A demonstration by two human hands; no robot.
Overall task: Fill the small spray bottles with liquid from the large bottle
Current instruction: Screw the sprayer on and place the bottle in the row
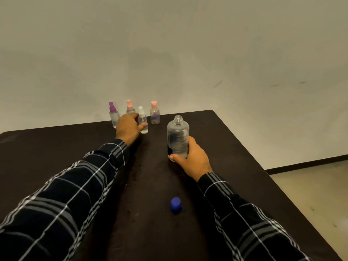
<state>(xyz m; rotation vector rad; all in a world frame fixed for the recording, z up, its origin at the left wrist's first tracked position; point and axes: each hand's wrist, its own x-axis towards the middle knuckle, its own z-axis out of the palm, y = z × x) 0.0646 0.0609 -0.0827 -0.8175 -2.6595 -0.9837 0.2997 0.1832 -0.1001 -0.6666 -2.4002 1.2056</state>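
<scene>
Large bottle (178,137): clear, uncapped, upright mid-desk (56,144), neck up; label print too blurred to read. Right hand (192,159): fingers wrapped round its lower body. Left hand (128,128): fingers and thumb closed on the white-capped spray bottle (143,122), upright near the far edge. Blue cap (176,204): loose, nearer the person.

Both forearms are stretched forward, clad in dark plaid. The left arm (66,194) runs from seven o'clock toward twelve, and the left hand (128,129) is curled round a white-capped spray bottle (143,125), thumb in front. The right arm (244,213) comes from five o'clock. The right hand (192,159) grips the large bottle (178,134) low down, thumb across its front.
</scene>
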